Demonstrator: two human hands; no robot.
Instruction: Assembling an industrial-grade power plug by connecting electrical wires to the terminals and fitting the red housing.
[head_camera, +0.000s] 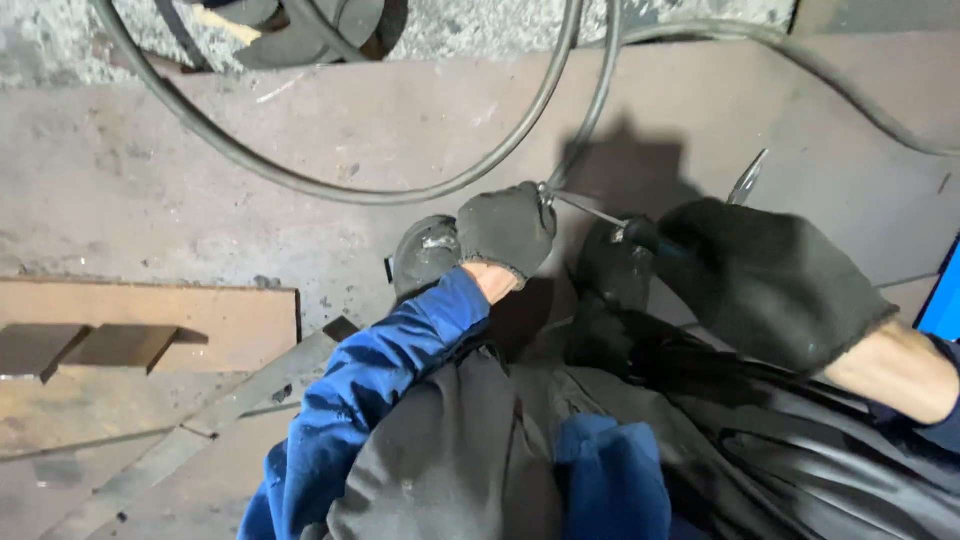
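Note:
My left hand (507, 229), in a dark glove with a blue sleeve, pinches the spot where thin metal rods (585, 110) cross, next to a thin wire (580, 207). My right hand (765, 280), also in a dark glove, grips a pair of pliers (745, 180) whose metal tip sticks up past the fingers. The wire runs from the left hand's fingers toward the right hand. A large curved grey rod loop (330, 188) sweeps across the concrete floor above my hands. A dark shoe toe (424, 252) shows just left of my left hand.
Brown wooden boards (150, 325) lie at the left, with a grey metal bar (230, 395) slanting over them. A thick hose (850, 90) curves at the top right. A blue object (945, 300) peeks in at the right edge. My dark trousers fill the bottom.

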